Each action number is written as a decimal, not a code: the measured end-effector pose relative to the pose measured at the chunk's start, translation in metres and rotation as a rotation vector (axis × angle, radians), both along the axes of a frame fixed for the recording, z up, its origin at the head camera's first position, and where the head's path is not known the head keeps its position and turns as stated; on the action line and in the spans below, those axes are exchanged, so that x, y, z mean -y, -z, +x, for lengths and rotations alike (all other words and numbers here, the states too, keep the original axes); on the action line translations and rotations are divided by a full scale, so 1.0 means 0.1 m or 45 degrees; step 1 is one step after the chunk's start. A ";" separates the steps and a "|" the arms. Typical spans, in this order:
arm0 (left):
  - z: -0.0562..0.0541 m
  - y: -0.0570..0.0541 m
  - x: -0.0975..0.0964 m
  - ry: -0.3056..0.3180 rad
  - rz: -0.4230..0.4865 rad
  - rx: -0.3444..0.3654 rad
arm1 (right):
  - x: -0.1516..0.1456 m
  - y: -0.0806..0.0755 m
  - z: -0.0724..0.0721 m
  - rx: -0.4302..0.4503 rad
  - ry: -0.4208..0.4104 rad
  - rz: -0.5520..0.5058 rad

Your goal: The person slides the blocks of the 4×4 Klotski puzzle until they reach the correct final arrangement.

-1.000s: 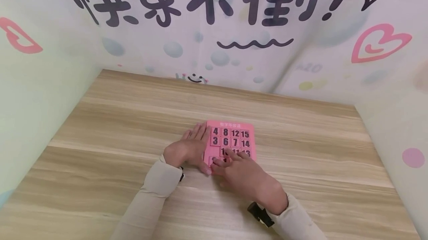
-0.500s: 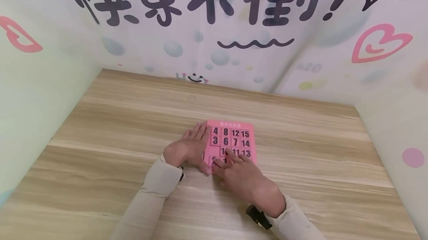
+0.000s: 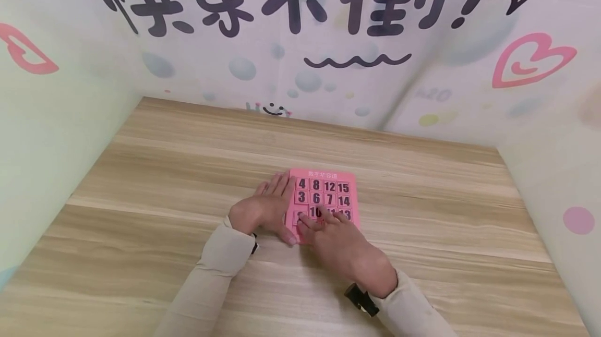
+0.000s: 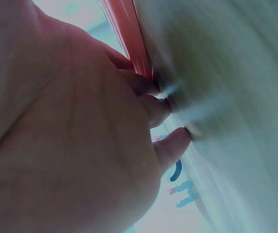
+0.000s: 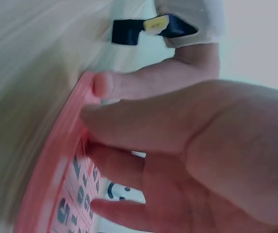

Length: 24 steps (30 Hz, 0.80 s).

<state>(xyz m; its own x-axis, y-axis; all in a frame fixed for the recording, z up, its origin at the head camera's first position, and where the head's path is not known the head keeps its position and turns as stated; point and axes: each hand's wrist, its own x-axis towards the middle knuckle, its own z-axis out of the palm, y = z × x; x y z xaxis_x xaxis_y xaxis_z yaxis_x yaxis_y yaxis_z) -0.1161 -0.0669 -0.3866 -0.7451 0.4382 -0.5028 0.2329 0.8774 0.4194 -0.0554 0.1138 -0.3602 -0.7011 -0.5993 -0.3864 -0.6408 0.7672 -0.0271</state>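
Observation:
A pink sliding number puzzle (image 3: 347, 176) lies flat on the table, its numbered tiles set in rows. My left hand (image 3: 265, 212) rests along its left edge, fingers extended, thumb by the lower-left corner. In the left wrist view, fingertips (image 4: 170, 145) reach the tabletop beside the pink puzzle edge (image 4: 129, 36). My right hand (image 3: 340, 245) lies over the lower rows, one fingertip on a left-column tile (image 3: 297, 217) whose number is partly covered. The right wrist view shows its fingers (image 5: 117, 211) extended over the tiles. The bottom row is mostly hidden.
The puzzle is on a wood-grain table (image 3: 188, 154). A white printed backdrop (image 3: 300, 86) with large black characters stands behind it, and pale walls flank both sides. A black strap device (image 3: 361, 299) sits at the right wrist.
The lower-left tile has slid upward into the gap in the left column, under my right fingertip. My right hand has shifted slightly up and left. My left hand has stayed in place.

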 end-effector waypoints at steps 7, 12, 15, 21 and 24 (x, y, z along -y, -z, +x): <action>0.00 -0.01 0.01 0.002 0.006 0.002 | 0.00 0.07 -0.07 -0.021 0.041 -0.022; 0.00 0.00 0.01 0.000 0.003 0.010 | -0.01 0.09 -0.10 -0.024 0.042 -0.040; -0.01 0.01 0.01 0.001 -0.005 0.015 | -0.03 0.08 -0.11 -0.029 0.012 -0.054; -0.01 0.02 0.01 0.001 0.003 0.009 | -0.10 0.03 -0.11 -0.050 -0.032 -0.071; -0.01 0.02 0.02 0.001 0.010 0.007 | -0.14 0.00 -0.08 -0.080 -0.060 -0.064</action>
